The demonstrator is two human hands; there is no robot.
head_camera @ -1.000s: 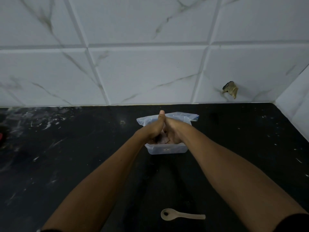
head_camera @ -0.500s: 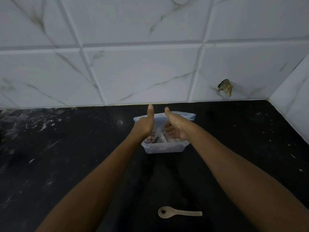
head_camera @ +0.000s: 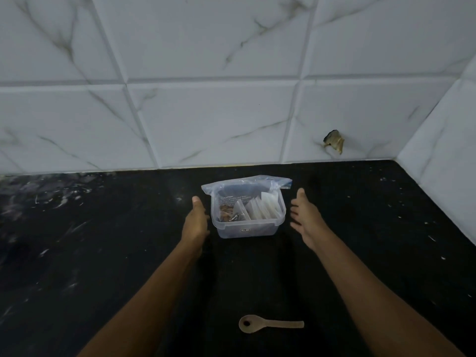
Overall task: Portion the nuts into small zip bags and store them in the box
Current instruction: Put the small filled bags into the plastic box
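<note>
Black counter (head_camera: 103, 253); box (head_camera: 247, 229) contents blur behind clear bags (head_camera: 260, 210).

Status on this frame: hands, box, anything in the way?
Left hand and right hand open, flanking the box, apart from it. Box unlidded, small bags inside. Spoon lies nearer, not obstructing.

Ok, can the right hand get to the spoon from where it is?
Probably yes. The right hand is open and holds nothing, beside the box. The spoon lies alone on the counter nearer the person, between the forearms, with nothing over it.
</note>
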